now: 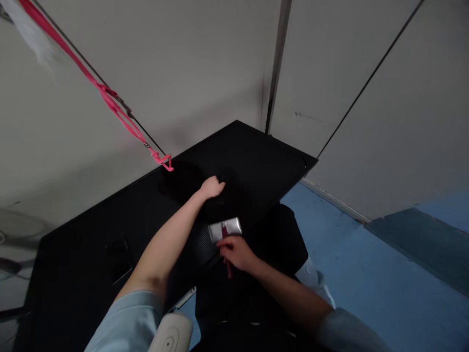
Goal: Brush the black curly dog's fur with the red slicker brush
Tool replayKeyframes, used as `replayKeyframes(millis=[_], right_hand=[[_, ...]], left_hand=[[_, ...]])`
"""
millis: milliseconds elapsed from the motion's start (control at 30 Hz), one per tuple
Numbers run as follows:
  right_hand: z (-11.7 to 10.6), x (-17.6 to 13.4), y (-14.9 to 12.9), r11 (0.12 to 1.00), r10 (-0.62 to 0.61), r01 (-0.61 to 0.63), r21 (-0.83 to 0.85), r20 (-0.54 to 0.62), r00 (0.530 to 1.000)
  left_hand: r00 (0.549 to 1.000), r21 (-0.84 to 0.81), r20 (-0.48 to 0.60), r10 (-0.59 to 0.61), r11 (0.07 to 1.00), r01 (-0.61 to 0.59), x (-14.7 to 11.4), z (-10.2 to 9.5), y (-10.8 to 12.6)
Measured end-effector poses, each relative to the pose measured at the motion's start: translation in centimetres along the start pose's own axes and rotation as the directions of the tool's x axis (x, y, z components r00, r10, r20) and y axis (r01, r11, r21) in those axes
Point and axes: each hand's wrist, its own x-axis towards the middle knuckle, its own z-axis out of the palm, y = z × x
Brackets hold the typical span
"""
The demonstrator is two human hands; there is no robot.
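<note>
My right hand is closed round the dark red handle of a tool with a shiny silver, block-shaped head. The head points away from me, close to the near edge of a large black flat surface. Farther out, my left hand is low over that same black surface, fingers curled in. Whatever lies between those fingers is hidden in the dark. A patch of fine dark mesh shows just left of the silver head.
A pink strap hangs along a dark cord at the upper left. A dark flat object lies on the black surface. A white rounded thing is at the bottom. Pale walls stand behind; blue floor is on the right.
</note>
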Motion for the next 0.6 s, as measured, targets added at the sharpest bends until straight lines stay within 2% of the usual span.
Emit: replayKeyframes(millis=[67,100,167,200,267,300,367,433,467,533,600], right_hand=[[0.2,-0.4,0.1,1.0,-0.018,0.017,0.014,0.091,0.996],[0.1,-0.2,-0.2,0.997,-0.078,0.078,0.007,0.073,0.994],[-0.7,0.6,-1.0,0.977,-0.214,0.212,-0.036,-0.066,0.975],[-1.1,1.1,-1.3,0.968,-0.248,0.241,-0.068,-0.138,0.959],[-1.5,1.5,-1.4,0.977,-0.208,0.191,-0.1,-0.207,0.956],[-1.4,1.4,-1.1,0.987,-0.151,0.136,-0.09,-0.183,0.971],[-1.1,1.0,-0.5,0.997,-0.057,0.055,-0.049,-0.046,0.997],[-1.1,1.0,-0.5,0.996,-0.089,0.09,-0.017,0.044,0.995],[-1.3,1.3,-0.8,0.99,-0.138,0.138,-0.013,0.026,0.99],[-2.0,2.1,-1.6,0.977,-0.213,0.21,-0.042,-0.091,0.973],[-2.7,2.3,-1.9,0.979,-0.203,0.196,-0.063,-0.138,0.969]], left_hand=[[1.0,0.035,0.015,-0.001,0.999,0.001,0.4,0.1,-0.1],[1.0,0.039,0.02,0.002,0.999,-0.002,0.6,0.1,-0.1],[1.0,0.017,0.004,0.019,1.0,-0.019,1.0,0.2,-0.3],[1.0,-0.003,-0.012,0.028,1.0,-0.028,1.1,0.3,-0.3],[0.999,-0.041,-0.029,0.015,0.999,-0.016,1.4,0.3,-0.4],[1.0,-0.06,-0.023,-0.008,0.998,0.006,1.5,0.4,-0.5],[1.0,-0.113,-0.007,-0.031,0.993,0.03,1.9,0.4,-0.7],[1.0,-0.174,-0.018,-0.007,0.985,0.004,2.3,0.5,-0.9],[1.0,-0.199,-0.024,0.002,0.98,-0.007,2.6,0.6,-1.0],[0.999,-0.243,-0.01,-0.032,0.97,0.029,3.1,0.7,-1.2],[0.995,-0.31,0.017,-0.099,0.946,0.1,3.6,0.7,-1.5]])
